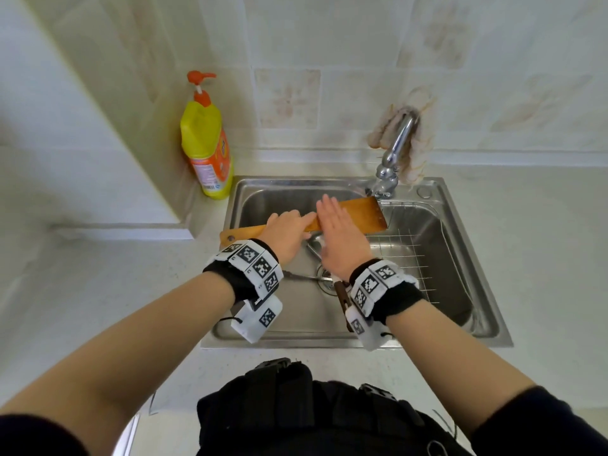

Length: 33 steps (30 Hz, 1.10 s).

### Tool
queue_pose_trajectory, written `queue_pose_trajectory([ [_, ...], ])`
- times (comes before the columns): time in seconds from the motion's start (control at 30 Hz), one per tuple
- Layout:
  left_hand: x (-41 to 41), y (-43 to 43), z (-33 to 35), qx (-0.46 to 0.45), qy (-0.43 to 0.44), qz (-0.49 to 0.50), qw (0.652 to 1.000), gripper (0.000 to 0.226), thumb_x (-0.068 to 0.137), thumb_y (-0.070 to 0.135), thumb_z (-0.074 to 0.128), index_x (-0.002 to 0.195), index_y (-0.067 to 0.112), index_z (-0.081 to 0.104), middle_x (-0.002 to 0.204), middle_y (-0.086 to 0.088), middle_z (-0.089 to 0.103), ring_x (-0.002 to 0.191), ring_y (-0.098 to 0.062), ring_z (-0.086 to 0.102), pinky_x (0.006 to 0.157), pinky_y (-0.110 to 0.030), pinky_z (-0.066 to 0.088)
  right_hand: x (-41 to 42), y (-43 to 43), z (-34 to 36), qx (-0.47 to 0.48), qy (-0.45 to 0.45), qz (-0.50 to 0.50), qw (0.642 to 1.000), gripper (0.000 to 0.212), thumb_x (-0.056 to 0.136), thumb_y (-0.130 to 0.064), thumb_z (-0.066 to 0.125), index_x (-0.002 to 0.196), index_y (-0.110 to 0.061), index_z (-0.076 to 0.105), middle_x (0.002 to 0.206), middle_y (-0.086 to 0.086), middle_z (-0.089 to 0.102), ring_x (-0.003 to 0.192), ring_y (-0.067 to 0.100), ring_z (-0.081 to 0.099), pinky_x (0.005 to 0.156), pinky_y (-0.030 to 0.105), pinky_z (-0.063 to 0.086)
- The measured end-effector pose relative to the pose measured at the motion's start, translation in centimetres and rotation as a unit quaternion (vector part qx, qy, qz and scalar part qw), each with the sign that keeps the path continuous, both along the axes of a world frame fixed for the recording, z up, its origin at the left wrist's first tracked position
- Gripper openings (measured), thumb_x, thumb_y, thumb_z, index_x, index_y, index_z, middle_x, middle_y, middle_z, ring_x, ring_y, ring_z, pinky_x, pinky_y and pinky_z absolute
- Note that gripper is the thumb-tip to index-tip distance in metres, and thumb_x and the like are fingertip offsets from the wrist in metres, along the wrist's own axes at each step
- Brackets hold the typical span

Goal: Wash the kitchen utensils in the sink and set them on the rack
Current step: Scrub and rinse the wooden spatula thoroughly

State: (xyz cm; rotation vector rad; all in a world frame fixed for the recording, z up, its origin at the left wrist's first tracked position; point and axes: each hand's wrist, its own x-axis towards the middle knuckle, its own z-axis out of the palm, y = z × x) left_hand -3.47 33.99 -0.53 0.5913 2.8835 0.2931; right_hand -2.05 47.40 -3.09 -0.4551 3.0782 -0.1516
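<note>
1. head view: nearest, at six o'clock, both forearms reach out over the sink [477, 258].
2. on the sink floor, at the middle, lie a metal spoon [314, 245] and a brown-handled utensil [340, 292], partly hidden under the wrists.
3. the left hand [286, 230] has its fingers curled round the narrow part of the wooden board [365, 213]. the right hand [339, 235] lies flat on it, fingers straight and together.
4. the wire rack [404, 258] sits in the sink at three o'clock.
5. the board hangs across the sink, its broad end at one o'clock just under the tap [398, 143].
6. i judge the board stiff, rather light and slippery when wet, so the narrow handle end is the best hold.
7. the soap bottle [205, 143] stands at eleven o'clock.
</note>
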Motion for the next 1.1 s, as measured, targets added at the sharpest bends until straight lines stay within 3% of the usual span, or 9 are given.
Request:
queue_pose_trajectory([
  [0.1, -0.1, -0.4, -0.1, 0.000, 0.011, -0.010, 1.000, 0.037, 0.098, 0.019, 0.039, 0.135, 0.020, 0.036, 0.107, -0.009, 0.054, 0.102, -0.026, 0.052, 0.095, -0.038, 0.033, -0.5, 1.8, 0.2, 0.005, 0.014, -0.126, 0.992, 0.088, 0.086, -0.012, 0.053, 0.147, -0.001, -0.010, 0.155, 0.017, -0.013, 0.145, 0.029, -0.009, 0.118, 0.038, -0.003],
  [0.27, -0.4, 0.1, 0.0, -0.014, 0.034, -0.011, 0.999, 0.044, 0.097, 0.015, 0.044, 0.139, 0.020, 0.033, 0.111, -0.008, 0.054, 0.106, -0.025, 0.051, 0.097, -0.039, 0.033, 1.0, 0.8, -0.5, 0.014, 0.034, 0.008, 0.999, 0.085, 0.087, -0.008, 0.048, 0.146, -0.003, -0.014, 0.155, 0.015, -0.016, 0.144, 0.027, -0.011, 0.116, 0.034, -0.007],
  [0.4, -0.4, -0.5, 0.0, 0.001, 0.030, -0.008, 1.000, 0.044, 0.096, 0.009, 0.044, 0.136, 0.023, 0.036, 0.106, -0.007, 0.054, 0.101, -0.025, 0.052, 0.095, -0.038, 0.033, 0.8, 2.5, 0.2, -0.010, 0.038, -0.129, 0.991, 0.085, 0.086, -0.011, 0.047, 0.146, 0.001, -0.012, 0.155, 0.019, -0.013, 0.144, 0.030, -0.010, 0.119, 0.038, -0.002],
  [0.5, 0.0, -0.4, 0.1, -0.014, 0.031, -0.016, 0.999, 0.042, 0.098, 0.017, 0.042, 0.139, 0.021, 0.034, 0.109, -0.007, 0.054, 0.104, -0.025, 0.052, 0.096, -0.037, 0.033, 1.9, 0.2, -0.7, -0.001, 0.040, 0.005, 0.999, 0.084, 0.088, -0.010, 0.047, 0.146, -0.002, -0.012, 0.155, 0.016, -0.015, 0.144, 0.028, -0.011, 0.117, 0.036, -0.006],
  [0.53, 0.0, -0.3, 0.2, -0.007, 0.028, -0.016, 0.999, 0.042, 0.098, 0.018, 0.041, 0.139, 0.020, 0.034, 0.109, -0.008, 0.054, 0.105, -0.024, 0.052, 0.096, -0.037, 0.032, 1.3, 0.4, -0.6, -0.004, 0.040, 0.009, 0.999, 0.083, 0.088, -0.009, 0.047, 0.147, -0.004, -0.011, 0.156, 0.014, -0.014, 0.145, 0.026, -0.010, 0.117, 0.034, -0.006],
  [0.67, 0.3, -0.1, 0.2, 0.001, 0.004, -0.026, 1.000, 0.038, 0.098, 0.018, 0.041, 0.135, 0.022, 0.038, 0.107, -0.008, 0.055, 0.104, -0.025, 0.052, 0.097, -0.037, 0.031, 1.0, 2.5, -0.4, -0.001, 0.031, -0.159, 0.987, 0.084, 0.087, -0.013, 0.048, 0.147, 0.000, -0.010, 0.155, 0.019, -0.011, 0.145, 0.030, -0.008, 0.118, 0.038, -0.004],
  [0.8, 0.8, 0.0, 0.2, -0.016, -0.022, -0.030, 0.999, 0.039, 0.098, 0.020, 0.041, 0.137, 0.021, 0.039, 0.112, -0.009, 0.055, 0.108, -0.025, 0.051, 0.098, -0.037, 0.031, 2.8, 0.9, -1.2, -0.001, 0.015, 0.009, 1.000, 0.085, 0.088, -0.009, 0.048, 0.147, -0.005, -0.013, 0.156, 0.013, -0.016, 0.145, 0.025, -0.011, 0.116, 0.034, -0.006],
  [0.93, -0.1, 0.5, 0.7, 0.019, -0.027, -0.021, 0.999, 0.036, 0.098, 0.020, 0.040, 0.135, 0.021, 0.041, 0.110, -0.010, 0.055, 0.106, -0.027, 0.051, 0.098, -0.038, 0.030, 0.9, 4.0, 0.4, -0.016, 0.030, -0.145, 0.989, 0.079, 0.088, -0.005, 0.044, 0.147, -0.001, -0.008, 0.156, 0.016, -0.009, 0.145, 0.028, -0.007, 0.119, 0.036, -0.003],
  [1.1, 0.5, 0.1, 0.4, -0.003, -0.021, -0.019, 1.000, 0.039, 0.098, 0.021, 0.042, 0.137, 0.019, 0.039, 0.114, -0.009, 0.055, 0.110, -0.025, 0.051, 0.099, -0.038, 0.031, 2.7, 0.6, -1.1, -0.019, 0.036, 0.002, 0.999, 0.082, 0.089, -0.010, 0.048, 0.147, -0.003, -0.009, 0.156, 0.014, -0.011, 0.145, 0.026, -0.006, 0.117, 0.032, -0.004],
])
